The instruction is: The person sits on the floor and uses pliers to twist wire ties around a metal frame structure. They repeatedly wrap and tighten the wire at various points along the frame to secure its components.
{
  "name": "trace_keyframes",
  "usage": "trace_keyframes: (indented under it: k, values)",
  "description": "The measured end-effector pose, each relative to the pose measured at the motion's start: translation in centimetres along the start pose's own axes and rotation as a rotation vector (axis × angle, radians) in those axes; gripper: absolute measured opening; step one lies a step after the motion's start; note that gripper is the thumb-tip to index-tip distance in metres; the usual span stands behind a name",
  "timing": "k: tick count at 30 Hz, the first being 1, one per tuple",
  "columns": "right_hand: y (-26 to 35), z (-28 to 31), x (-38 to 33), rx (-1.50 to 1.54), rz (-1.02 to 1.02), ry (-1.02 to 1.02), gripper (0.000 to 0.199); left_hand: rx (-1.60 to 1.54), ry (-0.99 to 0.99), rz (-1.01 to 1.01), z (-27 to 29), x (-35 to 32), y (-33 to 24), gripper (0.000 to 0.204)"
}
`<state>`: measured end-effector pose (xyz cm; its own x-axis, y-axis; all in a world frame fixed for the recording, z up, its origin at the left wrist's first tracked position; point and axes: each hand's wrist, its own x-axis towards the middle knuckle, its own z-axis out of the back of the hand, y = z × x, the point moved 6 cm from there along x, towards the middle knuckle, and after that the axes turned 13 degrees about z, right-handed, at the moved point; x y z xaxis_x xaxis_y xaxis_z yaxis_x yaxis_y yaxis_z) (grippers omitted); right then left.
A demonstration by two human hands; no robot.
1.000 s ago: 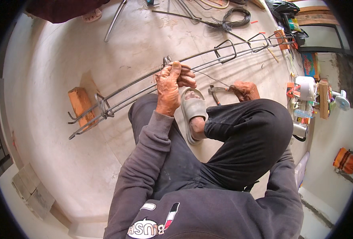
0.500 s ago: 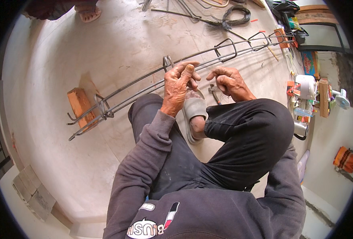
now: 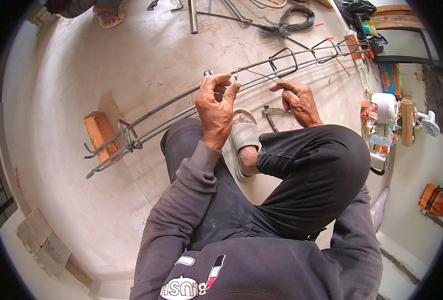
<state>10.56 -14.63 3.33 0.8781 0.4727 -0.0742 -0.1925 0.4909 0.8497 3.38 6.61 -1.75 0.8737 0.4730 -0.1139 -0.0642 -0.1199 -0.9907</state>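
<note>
My left hand point(image 3: 216, 109) is closed in a pinch on a thin tie wire point(image 3: 255, 74), above a long frame of steel bars point(image 3: 169, 100). The wire arches across to my right hand point(image 3: 301, 103), whose curled fingers close on its other end. Bent rectangular stirrups point(image 3: 284, 63) sit along the bars. Beneath my left fingers another stirrup is partly covered. A pair of pincers point(image 3: 268, 118) lies by my sandalled foot point(image 3: 244, 135), just under my right hand; whether the two touch, I cannot tell.
Bricks point(image 3: 100, 134) prop the frame's ends. A coil of black wire point(image 3: 296, 22), loose rods point(image 3: 231, 11) and a metal pipe point(image 3: 193, 20) lie beyond. Another person's foot point(image 3: 110, 16) is at far left. A white appliance point(image 3: 383, 108) and boxes line the right wall.
My left hand has shifted slightly left and down, my right hand slightly right, and the wire now shows between them. A pipe has come into view at the top.
</note>
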Motion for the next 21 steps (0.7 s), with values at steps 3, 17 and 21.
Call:
trace_keyframes:
  k: [3, 17, 21]
  values:
    - [-0.2, -0.2, -0.1, 0.048, -0.003, 0.019, 0.032, -0.041, -0.003, 0.045, 0.3, 0.3, 0.3, 0.016]
    - [-0.6, -0.3, -1.0, -0.084, 0.142, 0.159, 0.034, -0.306, 0.136, 0.124, 0.5, 0.9, 0.6, 0.011]
    - [-0.8, 0.3, -2.2, -0.099, 0.184, 0.183, 0.033, -0.423, 0.160, 0.212, 0.0, 0.7, 1.4, 0.015]
